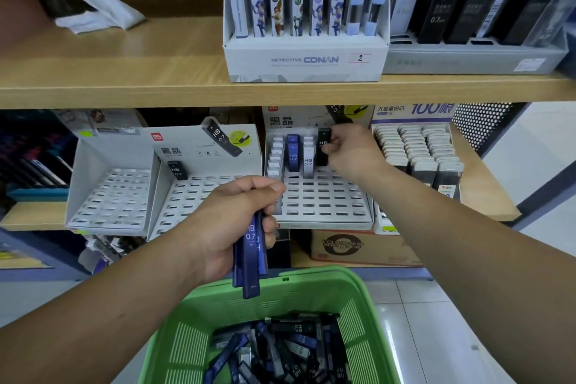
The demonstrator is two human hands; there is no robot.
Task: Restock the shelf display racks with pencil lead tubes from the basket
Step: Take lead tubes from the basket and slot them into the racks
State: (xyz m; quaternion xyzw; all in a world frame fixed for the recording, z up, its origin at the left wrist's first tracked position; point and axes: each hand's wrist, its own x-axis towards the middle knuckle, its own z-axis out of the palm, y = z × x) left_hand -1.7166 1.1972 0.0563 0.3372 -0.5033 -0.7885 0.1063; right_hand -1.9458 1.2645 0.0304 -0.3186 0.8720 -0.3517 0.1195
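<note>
Head view: right hand (349,154) pinches black tube (322,146) behind open slots of rack (324,222).

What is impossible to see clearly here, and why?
Head view:
Label of the black tube: partly covered by the right hand.
Count of blue tubes in the left hand: fingers hide their tops.
Front of the green basket: cut by the bottom edge.
White thing on the upper shelf: blurred.

Bright, even shop light with soft shadows; glare streaks the floor tiles (436,321), the shelf board (124,93) bows, the upper-left corner blurs.
</note>
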